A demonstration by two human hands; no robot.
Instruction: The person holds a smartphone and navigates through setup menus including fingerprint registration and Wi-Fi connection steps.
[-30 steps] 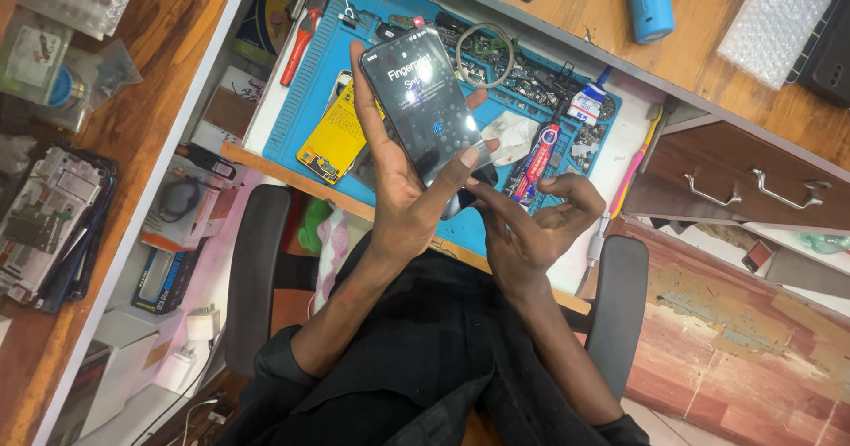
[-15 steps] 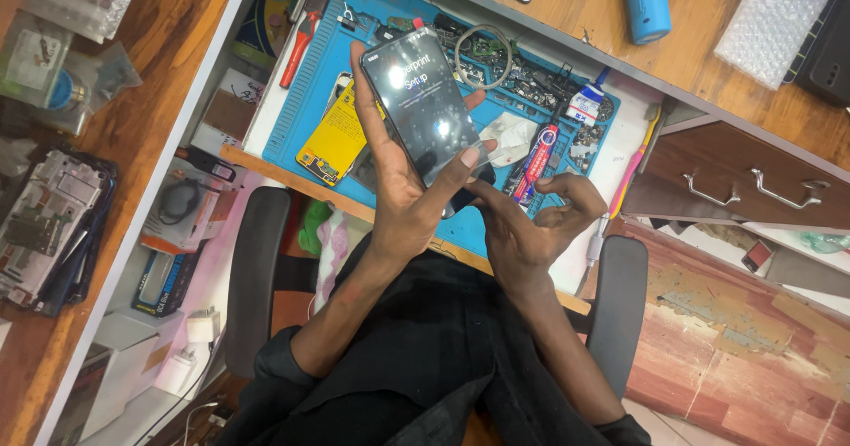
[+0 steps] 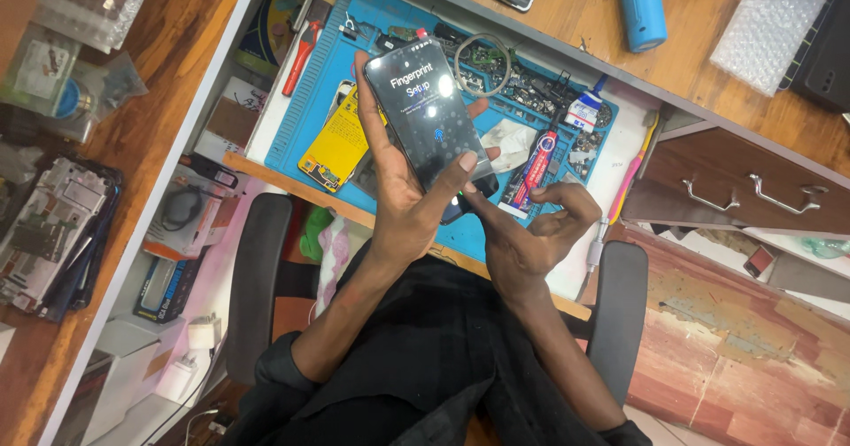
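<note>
Little is changing from a second ago: the phone is tilting only slightly in the left hand, its screen now showing a setup page with a small blue icon, while the right hand is holding its place just under the phone's lower end.

A person in dark sleeves is sitting in a black chair at a wooden desk, working over a blue repair mat lying in an open white drawer below the desk's edge. The left hand is lifting a dark smartphone above the mat, its grip clamped on the phone's edges, thumb resting on the lower right corner of the glass and fingers wrapping the far side. The phone's long axis is running from the person's wrist up and away toward the desk, leaning a little to the left.

The right hand is curling loosely below and to the right of the phone, index finger reaching toward its bottom edge where a small glow is showing; whether that fingertip is touching the phone or a lit thing beneath it cannot be told, and the hand is gripping nothing visible. Being just beside that end, the right hand is the free one nearer the phone.

On the mat, a yellow card is lying left of the wrist and a glue tube right of the phone. A blue cylinder is lying on the desk.
</note>
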